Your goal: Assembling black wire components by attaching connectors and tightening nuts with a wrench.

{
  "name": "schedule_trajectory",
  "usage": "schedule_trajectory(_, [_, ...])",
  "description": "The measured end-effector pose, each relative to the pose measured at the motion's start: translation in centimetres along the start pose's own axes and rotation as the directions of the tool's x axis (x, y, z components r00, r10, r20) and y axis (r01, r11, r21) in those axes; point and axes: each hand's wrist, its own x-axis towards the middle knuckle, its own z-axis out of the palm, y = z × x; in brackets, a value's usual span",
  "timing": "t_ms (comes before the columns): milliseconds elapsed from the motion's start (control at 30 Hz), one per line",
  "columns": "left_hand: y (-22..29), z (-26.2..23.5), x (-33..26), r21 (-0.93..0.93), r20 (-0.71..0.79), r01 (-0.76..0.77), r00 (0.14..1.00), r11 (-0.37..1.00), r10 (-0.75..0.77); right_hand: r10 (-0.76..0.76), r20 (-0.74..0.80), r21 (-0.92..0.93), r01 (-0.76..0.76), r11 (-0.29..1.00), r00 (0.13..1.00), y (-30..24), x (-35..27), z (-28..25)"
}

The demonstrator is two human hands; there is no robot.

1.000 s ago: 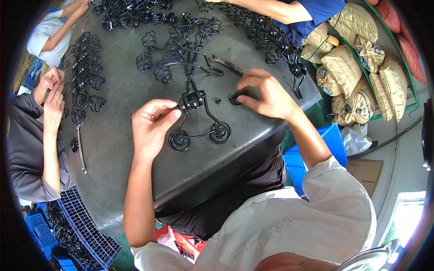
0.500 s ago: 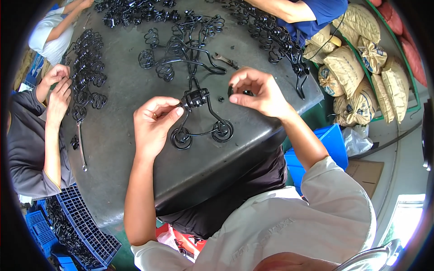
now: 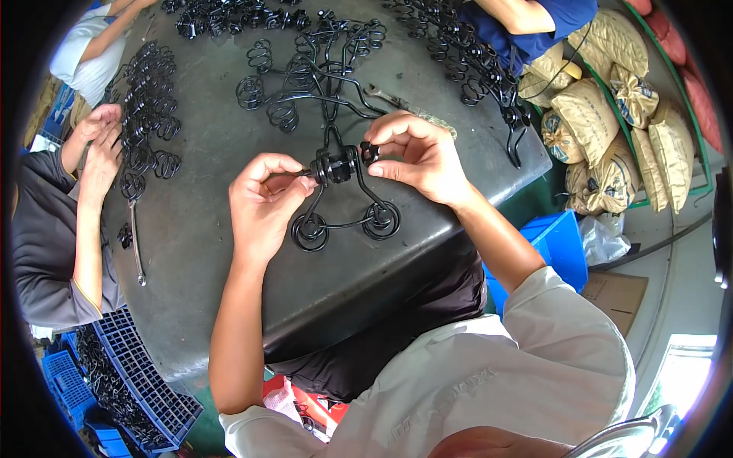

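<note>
A black bent-wire frame with coiled loops (image 3: 344, 226) lies near the table's front edge, with a round black clamp (image 3: 334, 166) at its top. My left hand (image 3: 266, 200) is closed in a pinch at the clamp's left end, on a thin bolt-like piece (image 3: 303, 173) mostly hidden by the fingers. Between my right thumb and fingertips is a small dark knob-like piece (image 3: 369, 153), right beside the clamp's right end. Whether it touches the clamp, I cannot tell. That right hand (image 3: 420, 159) is also closed, its other fingers curled.
More coiled wire frames (image 3: 298, 72) lie just beyond. A wrench (image 3: 393, 98) rests behind my right hand, another wrench (image 3: 137, 244) at the left. Co-workers' hands (image 3: 101, 149) handle parts beside a coil heap (image 3: 150, 114). A blue bin (image 3: 556, 240) stands right, below sacks (image 3: 584, 118).
My right hand has moved left, bringing the small dark piece up to the clamp's right end. My left hand keeps its pinch. The whole view has shifted slightly.
</note>
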Motion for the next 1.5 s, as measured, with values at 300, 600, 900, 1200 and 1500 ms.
schedule_trajectory(300, [0.1, 0.3, 0.1, -0.028, -0.023, 0.008, 1.000, 1.000, -0.008, -0.109, 0.018, -0.130, 0.111, 0.985, 0.994, 0.2, 0.3, 0.1])
schedule_trajectory(600, [0.3, 0.3, 0.1, -0.016, -0.027, 0.003, 1.000, 1.000, -0.004, -0.082, 0.126, -0.285, 0.115, 0.952, 0.989, -0.8, 1.4, -0.2])
schedule_trajectory(900, [0.4, 0.2, 0.1, -0.002, -0.037, -0.005, 0.999, 1.000, 0.005, -0.125, 0.124, -0.265, 0.154, 0.952, 0.984, -0.5, 1.8, 0.2])
schedule_trajectory(1200, [0.4, 0.1, 0.1, 0.005, -0.033, -0.023, 0.999, 1.000, 0.023, -0.160, 0.109, -0.337, 0.188, 0.922, 0.981, -0.2, 1.1, -0.1])
schedule_trajectory(1500, [0.3, 0.1, 0.1, -0.011, -0.027, -0.020, 0.999, 1.000, 0.020, -0.234, -0.008, -0.317, 0.220, 0.923, 0.972, 0.4, 0.3, 1.1])
